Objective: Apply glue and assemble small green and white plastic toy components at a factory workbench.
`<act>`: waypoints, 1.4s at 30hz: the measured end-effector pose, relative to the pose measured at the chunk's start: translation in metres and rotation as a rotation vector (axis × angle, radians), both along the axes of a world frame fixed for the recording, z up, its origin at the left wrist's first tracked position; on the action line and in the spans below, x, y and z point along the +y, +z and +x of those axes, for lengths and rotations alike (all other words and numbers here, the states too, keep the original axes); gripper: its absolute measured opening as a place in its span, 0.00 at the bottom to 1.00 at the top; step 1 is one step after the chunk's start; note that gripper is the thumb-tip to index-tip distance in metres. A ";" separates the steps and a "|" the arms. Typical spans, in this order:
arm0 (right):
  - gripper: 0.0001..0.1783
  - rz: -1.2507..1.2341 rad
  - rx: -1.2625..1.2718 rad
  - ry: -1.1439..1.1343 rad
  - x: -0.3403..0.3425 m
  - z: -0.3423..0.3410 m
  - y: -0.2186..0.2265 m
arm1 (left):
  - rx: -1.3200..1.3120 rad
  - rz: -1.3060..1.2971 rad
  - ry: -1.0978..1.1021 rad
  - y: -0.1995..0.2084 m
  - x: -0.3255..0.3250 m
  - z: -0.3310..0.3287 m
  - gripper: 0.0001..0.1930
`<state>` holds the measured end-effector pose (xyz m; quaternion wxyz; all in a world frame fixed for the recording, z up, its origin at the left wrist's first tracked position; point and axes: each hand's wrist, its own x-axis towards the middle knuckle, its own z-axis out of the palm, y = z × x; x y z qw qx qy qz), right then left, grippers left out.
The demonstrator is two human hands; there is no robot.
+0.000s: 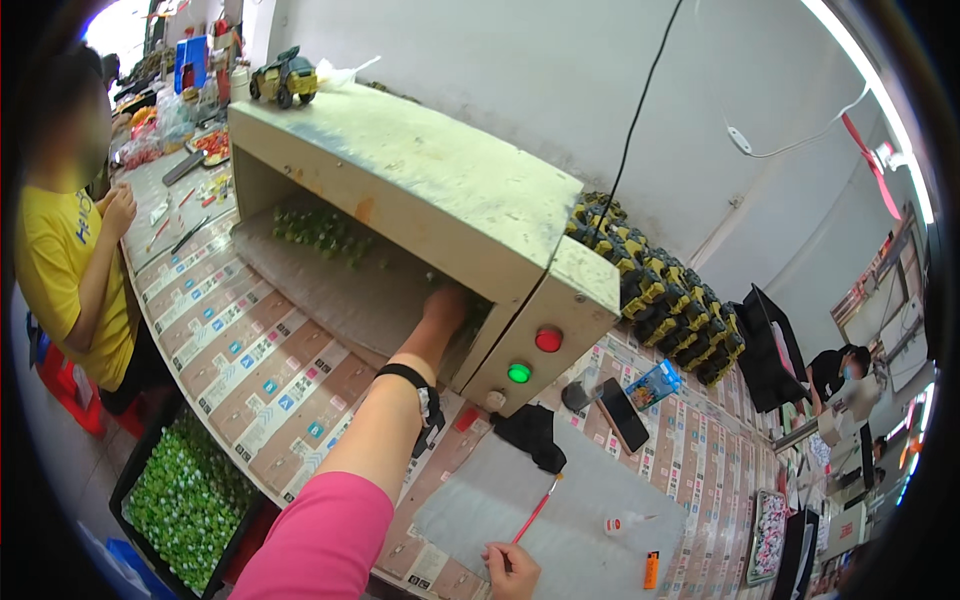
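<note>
My left arm, in a pink sleeve with a black-strapped watch, reaches into the long opening of a cream metal box [410, 160]. Inside it, near the right end, is my left hand [445, 303]; its fingers are lost in shadow. Small green and white pieces [325, 232] lie in the box on a grey sheet [300, 265], mostly toward its left. My right hand [512, 573] is low over the table with its fingers curled together; I cannot see what is between them, if anything. Just beyond it lies a thin red-handled brush [535, 510] on a grey mat [590, 480].
A red button [548, 338] and a green light [518, 373] are on the box's end. Beside it lie a black cloth [530, 435] and a phone [622, 415]. Toy vehicles [670, 290] are stacked behind. A black crate [185, 500] of green pieces stands lower left, near a person in yellow.
</note>
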<state>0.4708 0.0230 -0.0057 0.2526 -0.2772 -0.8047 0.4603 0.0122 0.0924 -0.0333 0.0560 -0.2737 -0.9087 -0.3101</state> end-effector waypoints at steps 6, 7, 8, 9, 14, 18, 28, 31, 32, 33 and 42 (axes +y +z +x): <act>0.06 -0.056 -0.016 -0.030 0.000 -0.002 0.007 | 0.038 0.058 0.018 0.005 -0.007 -0.007 0.13; 0.06 -0.081 -0.010 -0.021 -0.001 -0.001 0.010 | 0.096 0.134 0.021 0.008 -0.019 -0.011 0.13; 0.06 -0.096 -0.003 -0.007 0.001 0.000 0.008 | 0.104 0.118 0.034 0.018 -0.031 -0.009 0.13; 0.06 -0.072 0.002 0.001 0.002 0.001 0.004 | 0.002 0.213 -0.054 0.029 -0.043 -0.005 0.14; 0.06 -0.091 -0.047 0.048 0.006 -0.002 0.010 | -0.645 0.430 -0.212 0.090 -0.110 0.058 0.15; 0.04 -0.010 0.022 0.092 0.011 0.000 0.003 | -0.866 0.604 -0.508 0.114 -0.157 0.170 0.13; 0.07 -0.575 0.291 -0.025 0.002 0.002 0.020 | -0.787 0.462 -0.588 0.059 -0.161 0.357 0.16; 0.08 -0.583 0.351 -0.027 -0.002 -0.004 0.022 | -0.743 0.462 -0.526 0.070 -0.160 0.355 0.13; 0.08 -0.616 0.377 -0.023 -0.003 -0.008 0.021 | -0.777 0.500 -0.533 0.068 -0.161 0.352 0.13; 0.07 -0.597 0.357 -0.019 -0.002 -0.007 0.019 | -0.742 0.488 -0.550 0.066 -0.163 0.351 0.12; 0.11 -0.547 0.449 0.121 0.005 0.003 0.012 | -1.265 0.753 -0.564 0.074 -0.168 0.356 0.18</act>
